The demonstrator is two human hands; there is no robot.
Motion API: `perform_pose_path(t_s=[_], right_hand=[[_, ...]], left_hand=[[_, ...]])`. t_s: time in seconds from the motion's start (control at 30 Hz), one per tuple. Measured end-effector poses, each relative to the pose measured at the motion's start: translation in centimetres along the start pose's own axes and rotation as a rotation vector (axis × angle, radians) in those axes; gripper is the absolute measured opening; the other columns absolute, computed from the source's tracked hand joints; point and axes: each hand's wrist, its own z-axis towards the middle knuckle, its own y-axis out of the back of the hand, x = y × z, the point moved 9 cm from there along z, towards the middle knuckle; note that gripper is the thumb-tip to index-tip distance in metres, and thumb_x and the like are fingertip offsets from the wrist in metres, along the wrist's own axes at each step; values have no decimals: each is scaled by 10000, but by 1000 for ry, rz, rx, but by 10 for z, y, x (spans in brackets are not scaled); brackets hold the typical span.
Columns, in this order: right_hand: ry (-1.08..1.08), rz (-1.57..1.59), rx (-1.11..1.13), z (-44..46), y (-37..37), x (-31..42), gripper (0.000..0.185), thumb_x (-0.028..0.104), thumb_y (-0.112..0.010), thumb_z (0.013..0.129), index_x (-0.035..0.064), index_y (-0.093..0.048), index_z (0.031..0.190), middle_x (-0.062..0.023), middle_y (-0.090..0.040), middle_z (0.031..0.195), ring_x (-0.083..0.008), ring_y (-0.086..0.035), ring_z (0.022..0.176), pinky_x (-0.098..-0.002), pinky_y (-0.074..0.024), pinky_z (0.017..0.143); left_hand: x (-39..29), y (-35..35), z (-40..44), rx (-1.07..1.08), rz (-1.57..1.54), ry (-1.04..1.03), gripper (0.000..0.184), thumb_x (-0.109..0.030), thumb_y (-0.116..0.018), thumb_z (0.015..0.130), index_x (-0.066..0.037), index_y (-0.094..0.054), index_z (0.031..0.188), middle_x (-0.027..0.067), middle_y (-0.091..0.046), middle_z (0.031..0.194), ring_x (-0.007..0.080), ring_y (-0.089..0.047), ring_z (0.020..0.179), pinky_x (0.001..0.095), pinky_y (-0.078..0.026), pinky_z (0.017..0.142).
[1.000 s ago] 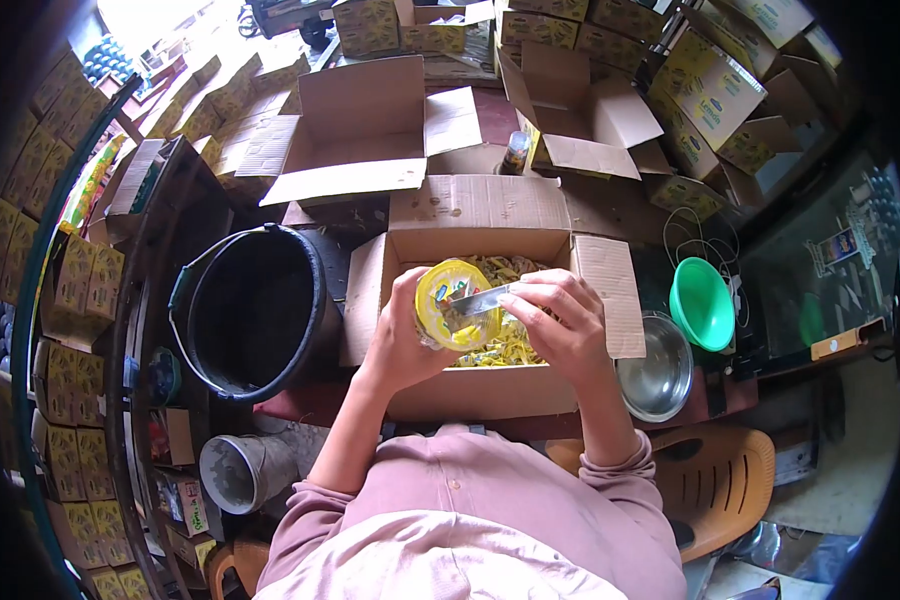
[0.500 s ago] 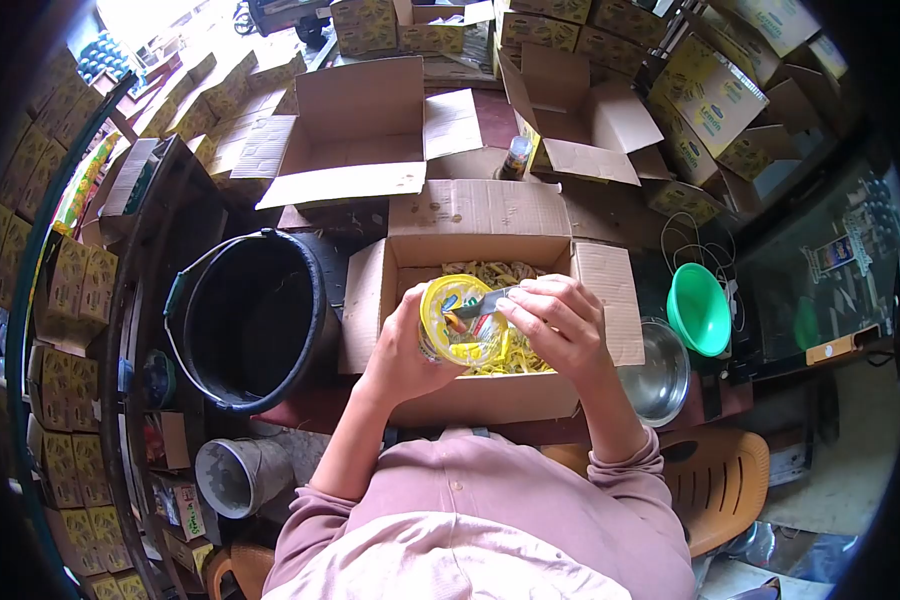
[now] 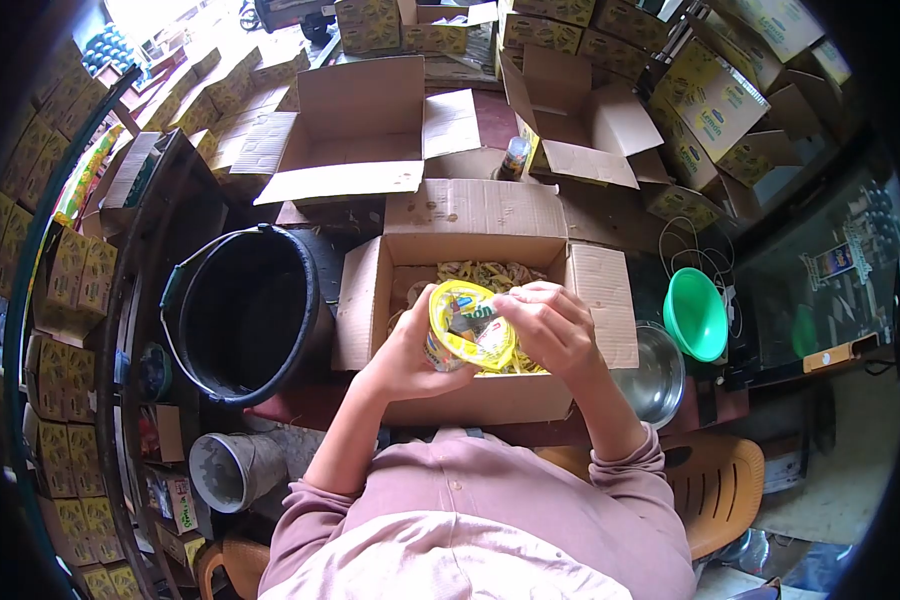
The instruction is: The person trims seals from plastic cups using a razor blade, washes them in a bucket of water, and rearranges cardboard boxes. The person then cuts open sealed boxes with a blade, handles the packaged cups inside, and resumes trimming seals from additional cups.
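Note:
My left hand (image 3: 415, 350) is wrapped round a printed plastic cup (image 3: 438, 352) with a yellow rim, its mouth tilted up toward me. My right hand (image 3: 553, 330) is closed in a pinch at the cup's right rim. From its fingertips a dark, flat, knife-like blade (image 3: 462, 324) reaches over the cup's mouth; its handle is hidden in the fingers. Below both hands stands an open cardboard box (image 3: 480, 400), with yellow strips and peel-like scraps (image 3: 490, 273) inside it.
A black bucket (image 3: 315, 330) stands left of the box, a grey bucket (image 3: 220, 475) lower down. To the right are a green bowl (image 3: 695, 315) and a metal bowl (image 3: 660, 380). Behind are two open cartons (image 3: 360, 110) and a small jar (image 3: 514, 158). An orange chair (image 3: 715, 490) is behind me.
The cup has turned and shifted slightly right, its mouth now facing more toward me. My right hand has moved a little with the blade, which now shows less.

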Motion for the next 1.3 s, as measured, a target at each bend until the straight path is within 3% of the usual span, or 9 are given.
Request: perform_pose_path(t_s=[0.1, 0.3, 0.6, 0.7, 0.9, 1.03, 1.2, 1.3], right_hand=[[-31, 28, -60, -3, 2, -7, 485, 28, -663, 634, -4, -552, 1105, -56, -584, 768, -175, -595, 713, -317, -524, 671], [-17, 61, -62, -11, 0, -13, 501, -56, -631, 649, -41, -512, 1135, -81, -595, 765, -188, -597, 691, -323, -527, 657], [-58, 78, -70, -18, -4, -22, 489, -73, -618, 656, -41, -513, 1133, -95, -591, 743, -199, -599, 672, -320, -524, 637], [-75, 74, -40, -18, -6, -24, 488, -67, -618, 657, -33, -516, 1134, -98, -593, 747, -201, -601, 673, -322, -524, 634], [-70, 129, -37, -20, -10, -24, 436, -55, -647, 664, -28, -537, 1085, -93, -600, 717, -226, -612, 663, -329, -522, 605], [-76, 127, -31, -18, -13, -24, 443, -16, -650, 676, -24, -529, 1102, -95, -598, 734, -207, -603, 669, -318, -516, 608], [-106, 142, -67, -21, -16, -28, 432, -10, -662, 686, -12, -525, 1095, -98, -599, 728, -210, -604, 657, -315, -506, 586], [-116, 159, -86, -22, -20, -28, 444, -13, -666, 678, -2, -521, 1098, -98, -597, 723, -213, -604, 653, -319, -505, 584]], left_hand=[[8, -6, 4, 66, -170, 53, 731, -117, -713, 625, 31, -316, 1222, 102, -495, 1111, 158, -493, 1016, 291, -391, 890], [13, -22, 10, 242, -291, 186, 672, -115, -711, 627, -21, -370, 1198, 83, -507, 1081, 131, -500, 958, 276, -402, 866], [32, -28, 10, 404, -441, 328, 599, -98, -682, 650, -15, -398, 1171, 62, -560, 947, 96, -527, 825, 264, -454, 746], [36, -33, 10, 455, -532, 347, 503, -66, -673, 637, 11, -472, 1091, 71, -585, 863, 127, -572, 716, 261, -473, 655], [32, -40, 8, 498, -695, 365, 478, -84, -663, 647, 22, -473, 1072, 100, -563, 894, 155, -574, 682, 262, -470, 586], [31, -50, 7, 612, -811, 382, 412, -117, -646, 668, -7, -486, 1032, 73, -563, 803, 127, -564, 658, 246, -467, 584], [36, -60, 5, 730, -983, 358, 425, -210, -651, 672, 31, -487, 982, 85, -552, 739, 117, -543, 611, 241, -444, 519], [30, -65, 1, 725, -1210, 391, 520, -198, -663, 649, 49, -440, 1048, 121, -530, 760, 161, -537, 565, 248, -431, 485]])
